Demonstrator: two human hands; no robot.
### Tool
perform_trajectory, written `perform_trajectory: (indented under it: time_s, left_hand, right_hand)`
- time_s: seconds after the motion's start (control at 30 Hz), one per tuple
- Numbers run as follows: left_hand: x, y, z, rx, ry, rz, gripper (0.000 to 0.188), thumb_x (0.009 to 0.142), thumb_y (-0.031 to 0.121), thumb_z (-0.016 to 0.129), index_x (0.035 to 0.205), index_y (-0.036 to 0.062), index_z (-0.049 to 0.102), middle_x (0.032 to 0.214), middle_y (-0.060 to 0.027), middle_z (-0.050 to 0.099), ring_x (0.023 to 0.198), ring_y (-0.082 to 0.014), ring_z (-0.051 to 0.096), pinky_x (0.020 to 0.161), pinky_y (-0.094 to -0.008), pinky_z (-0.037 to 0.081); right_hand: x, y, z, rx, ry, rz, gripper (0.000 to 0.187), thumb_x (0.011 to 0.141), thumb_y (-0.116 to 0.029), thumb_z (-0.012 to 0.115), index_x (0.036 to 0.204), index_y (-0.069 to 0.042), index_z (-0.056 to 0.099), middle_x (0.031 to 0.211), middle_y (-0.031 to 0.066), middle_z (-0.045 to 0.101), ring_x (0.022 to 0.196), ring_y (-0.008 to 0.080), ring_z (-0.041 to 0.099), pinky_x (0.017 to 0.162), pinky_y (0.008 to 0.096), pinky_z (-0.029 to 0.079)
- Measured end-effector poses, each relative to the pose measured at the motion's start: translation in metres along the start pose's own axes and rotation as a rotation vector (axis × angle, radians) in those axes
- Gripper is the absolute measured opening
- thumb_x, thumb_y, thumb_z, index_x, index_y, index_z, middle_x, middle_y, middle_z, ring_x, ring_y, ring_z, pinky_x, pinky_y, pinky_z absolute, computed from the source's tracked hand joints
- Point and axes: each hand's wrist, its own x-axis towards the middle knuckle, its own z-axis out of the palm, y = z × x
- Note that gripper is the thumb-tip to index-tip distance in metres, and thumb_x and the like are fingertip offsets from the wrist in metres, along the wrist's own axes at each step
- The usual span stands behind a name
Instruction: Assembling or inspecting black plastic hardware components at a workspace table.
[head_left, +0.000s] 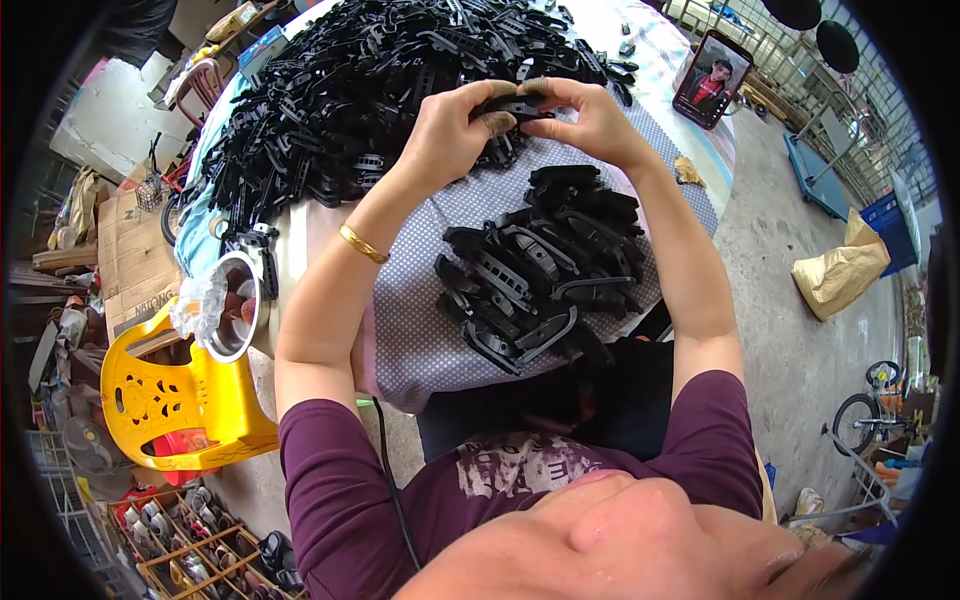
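Black plastic part (513, 104), held over the far side of the table between both hands: the left hand (455, 130) grips its left end with thumb and curled fingers, and the right hand (590, 125) pinches its right end from above. Both hands are closed on this 1 piece; whether it is 1 part or 2 pressed together cannot be told.

Just below the hands, a smaller stack of black parts (545, 270) lies on the dotted cloth (420, 330) near the table edge. Its nearest pieces overhang toward the lap and could probably slide off if the cloth is tugged or a forearm brushes them. Beyond the hands, the large heap of black parts (350, 100) slopes toward the left rim, where loose pieces may spill onto the metal bowl (235, 305) and the yellow plastic chair (170, 400). Fingertips pressed on a hard part risk a pinch.

A phone (712, 78) stands propped at the far right of the table, close to its edge. A brown cardboard box (130, 260) with dark print sits at the left on the floor; a tan sack (840, 270) lies at the right.
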Motion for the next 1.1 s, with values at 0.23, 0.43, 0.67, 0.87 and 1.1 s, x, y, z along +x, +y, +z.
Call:
perform_trajectory:
  time_s: [0.23,0.43,0.67,0.87,1.1]
  left_hand:
    - [0.002,0.004,-0.002,-0.056,-0.012,-0.019,0.031,0.078,0.005,0.066,0.108,-0.0001,0.060,0.084,-0.0115,0.067,0.071,-0.0113,0.061,0.068,-0.0245,0.050]
    - [0.002,-0.005,-0.013,-0.118,-0.176,-0.131,0.032,0.080,0.004,0.065,0.110,-0.0024,0.059,0.099,-0.0054,0.065,0.086,-0.0077,0.059,0.079,-0.0211,0.048]
    - [0.002,0.021,0.001,-0.115,-0.782,0.077,0.024,0.078,0.018,0.068,0.101,0.0093,0.068,0.090,-0.0052,0.062,0.086,-0.0160,0.053,0.073,-0.0274,0.044]
    - [0.017,-0.016,0.032,0.629,-0.229,0.312,0.029,0.074,0.007,0.062,0.103,0.0081,0.063,0.109,-0.0118,0.056,0.101,-0.0255,0.049,0.087,-0.0345,0.043]
    - [0.030,-0.022,0.060,0.946,-0.182,0.413,0.015,0.072,0.012,0.057,0.086,0.0093,0.060,0.108,-0.0061,0.050,0.103,-0.0234,0.044,0.081,-0.0357,0.040]
  right_hand:
    - [-0.002,-0.010,0.003,-0.203,0.102,-0.083,0.028,0.073,-0.008,0.072,0.099,0.000,0.063,0.085,0.0020,0.066,0.076,0.0109,0.059,0.073,0.0246,0.047]
    - [0.003,-0.001,-0.013,0.218,0.060,0.067,0.026,0.081,-0.019,0.066,0.100,0.000,0.063,0.088,0.0056,0.067,0.080,0.0116,0.060,0.072,0.0241,0.047]
    - [-0.004,0.104,-0.074,-1.102,0.482,0.318,0.036,0.082,-0.033,0.059,0.105,-0.005,0.063,0.096,0.0158,0.065,0.092,0.0277,0.062,0.079,0.0359,0.049]
    - [0.006,0.098,-0.060,-1.161,0.331,0.587,0.029,0.077,-0.027,0.060,0.100,-0.010,0.065,0.094,0.0152,0.065,0.089,0.0317,0.061,0.079,0.0411,0.048]
    - [0.000,0.083,-0.048,-0.505,0.405,0.211,0.024,0.087,-0.013,0.056,0.108,-0.005,0.061,0.087,0.0084,0.066,0.077,0.0129,0.062,0.069,0.0233,0.049]
